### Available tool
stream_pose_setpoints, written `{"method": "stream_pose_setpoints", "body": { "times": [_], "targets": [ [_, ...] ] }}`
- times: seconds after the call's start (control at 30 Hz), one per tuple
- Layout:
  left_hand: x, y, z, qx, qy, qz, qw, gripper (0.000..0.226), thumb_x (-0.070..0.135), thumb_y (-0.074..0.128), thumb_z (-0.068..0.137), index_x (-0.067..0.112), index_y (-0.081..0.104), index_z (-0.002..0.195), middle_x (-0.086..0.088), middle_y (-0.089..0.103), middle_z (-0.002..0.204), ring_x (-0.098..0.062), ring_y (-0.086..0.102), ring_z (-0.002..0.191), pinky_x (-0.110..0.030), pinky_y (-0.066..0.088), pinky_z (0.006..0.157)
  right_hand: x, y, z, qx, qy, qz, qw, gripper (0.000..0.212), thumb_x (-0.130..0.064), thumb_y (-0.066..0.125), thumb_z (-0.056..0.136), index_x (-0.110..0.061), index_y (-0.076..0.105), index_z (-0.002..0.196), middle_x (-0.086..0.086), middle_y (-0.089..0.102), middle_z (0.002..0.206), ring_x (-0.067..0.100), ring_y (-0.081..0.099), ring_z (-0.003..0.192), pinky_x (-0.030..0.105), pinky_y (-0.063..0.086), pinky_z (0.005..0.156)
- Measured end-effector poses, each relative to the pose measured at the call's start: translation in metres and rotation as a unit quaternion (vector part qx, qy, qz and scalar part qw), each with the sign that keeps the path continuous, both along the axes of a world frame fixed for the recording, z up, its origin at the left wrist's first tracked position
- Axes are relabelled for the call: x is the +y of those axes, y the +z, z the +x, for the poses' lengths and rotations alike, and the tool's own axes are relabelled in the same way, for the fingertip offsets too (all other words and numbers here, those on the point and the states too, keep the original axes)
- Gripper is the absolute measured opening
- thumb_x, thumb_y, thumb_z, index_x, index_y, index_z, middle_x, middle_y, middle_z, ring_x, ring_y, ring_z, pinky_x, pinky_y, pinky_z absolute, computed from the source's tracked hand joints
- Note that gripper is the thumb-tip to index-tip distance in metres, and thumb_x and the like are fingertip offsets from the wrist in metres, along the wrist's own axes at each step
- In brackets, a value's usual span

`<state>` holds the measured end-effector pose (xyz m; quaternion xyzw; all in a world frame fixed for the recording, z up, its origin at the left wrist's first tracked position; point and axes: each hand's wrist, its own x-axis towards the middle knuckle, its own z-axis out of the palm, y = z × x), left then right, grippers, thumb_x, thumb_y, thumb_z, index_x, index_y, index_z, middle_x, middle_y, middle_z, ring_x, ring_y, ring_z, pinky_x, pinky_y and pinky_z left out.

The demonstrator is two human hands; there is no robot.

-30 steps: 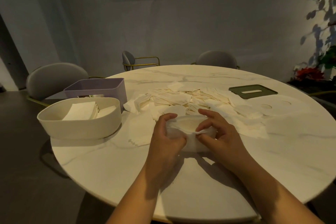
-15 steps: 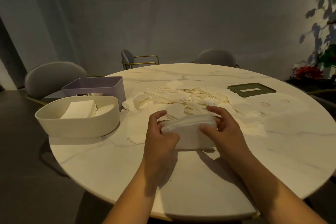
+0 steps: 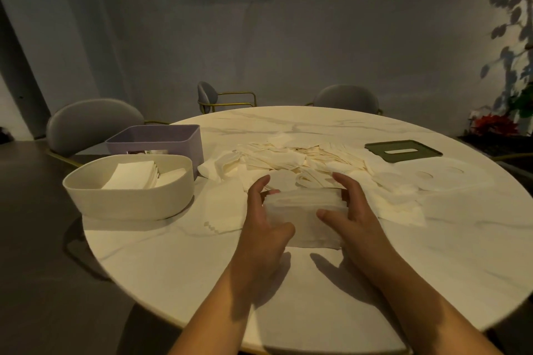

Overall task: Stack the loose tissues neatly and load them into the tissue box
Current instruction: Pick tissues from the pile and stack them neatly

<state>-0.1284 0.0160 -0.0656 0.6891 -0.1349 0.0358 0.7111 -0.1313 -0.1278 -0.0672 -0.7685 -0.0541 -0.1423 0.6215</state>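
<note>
A small stack of white tissues (image 3: 302, 210) lies on the round marble table (image 3: 432, 253) in front of me. My left hand (image 3: 261, 219) grips its left side, thumb on top. My right hand (image 3: 350, 210) grips its right side the same way, fingers curled over the far edge. Behind the stack spreads a pile of loose tissues (image 3: 294, 158). A cream tissue box (image 3: 127, 196) at the left holds folded tissues (image 3: 132, 174).
A purple box (image 3: 161, 138) stands behind the cream one. A dark green lid (image 3: 403, 150) with a slot lies at the far right. Flat white sheets (image 3: 432, 176) lie near it. Grey chairs surround the table; a plant stands at the right.
The bundle was folded and cupped between both hands; now it lies flatter as a squared stack, with my hands spread wider on its two sides.
</note>
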Motion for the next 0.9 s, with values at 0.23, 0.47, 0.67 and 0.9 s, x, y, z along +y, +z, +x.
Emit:
{"method": "stream_pose_setpoints", "body": {
  "times": [0.23, 0.47, 0.67, 0.9],
  "targets": [
    [-0.0019, 0.0040, -0.0022, 0.026, 0.003, -0.025, 0.999, 0.077, -0.027, 0.044, 0.078, 0.032, 0.032, 0.125, 0.014, 0.051, 0.102, 0.008, 0.059, 0.078, -0.008, 0.048, 0.056, -0.0060, -0.0001, 0.0037, 0.052, -0.040, 0.067, 0.996, 0.057, 0.005, 0.052, 0.087, -0.030, 0.036, 0.129, -0.005, 0.050, 0.119, 0.013, 0.054, 0.099, 0.020, 0.052, 0.073],
    [-0.0023, 0.0069, -0.0064, 0.037, -0.016, -0.018, 0.999, 0.080, -0.025, 0.046, 0.078, 0.035, 0.033, 0.131, 0.013, 0.049, 0.108, -0.003, 0.058, 0.088, -0.010, 0.049, 0.059, -0.0019, -0.0004, -0.0004, 0.002, -0.031, -0.006, 0.999, 0.045, -0.007, 0.054, 0.092, -0.037, 0.041, 0.124, -0.027, 0.045, 0.106, 0.006, 0.054, 0.093, 0.023, 0.051, 0.080],
    [-0.0034, 0.0105, -0.0074, 0.042, 0.006, -0.005, 0.999, 0.073, -0.022, 0.050, 0.079, 0.033, 0.037, 0.126, 0.016, 0.046, 0.101, -0.007, 0.053, 0.085, -0.007, 0.046, 0.054, -0.0031, -0.0033, 0.0031, -0.031, -0.070, -0.039, 0.996, 0.029, -0.016, 0.056, 0.092, -0.030, 0.054, 0.118, -0.014, 0.049, 0.117, 0.008, 0.053, 0.096, 0.025, 0.053, 0.081],
    [-0.0036, 0.0122, -0.0091, 0.047, 0.008, -0.003, 0.999, 0.063, -0.023, 0.046, 0.080, 0.023, 0.040, 0.124, 0.017, 0.048, 0.098, 0.023, 0.052, 0.065, -0.005, 0.045, 0.054, -0.0047, -0.0019, 0.0054, -0.014, -0.104, -0.023, 0.994, 0.018, -0.014, 0.057, 0.092, -0.027, 0.062, 0.102, -0.008, 0.055, 0.111, 0.015, 0.053, 0.102, 0.036, 0.053, 0.088]
  ]
}}
